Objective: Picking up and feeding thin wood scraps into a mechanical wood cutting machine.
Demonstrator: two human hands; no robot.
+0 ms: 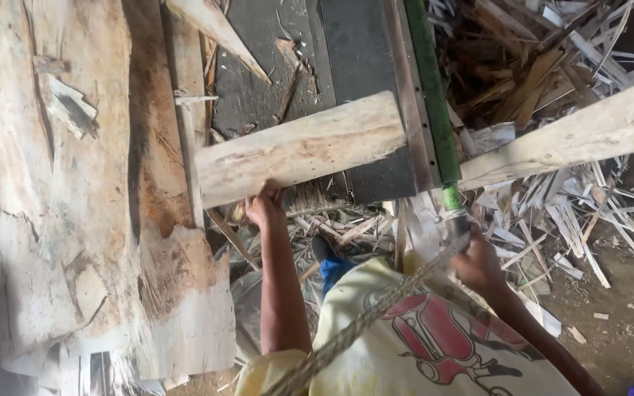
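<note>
A pale, peeled log (pixel 299 147) lies across a dark machine bed (pixel 354 51). It passes behind a green lever (pixel 428 88) and comes out again on the right. My left hand (pixel 266 207) presses up against the log's lower edge near its left end. My right hand (pixel 478 265) is closed around the lever's taped lower end. A thick twisted rope (pixel 361 323) runs from that end down across my yellow shirt.
Broad rough slabs of bark and wood (pixel 75 183) fill the left side. A heap of splinters, strips and offcuts (pixel 552 213) covers the ground on the right and under the machine. Bare dirt (pixel 625 293) shows at lower right.
</note>
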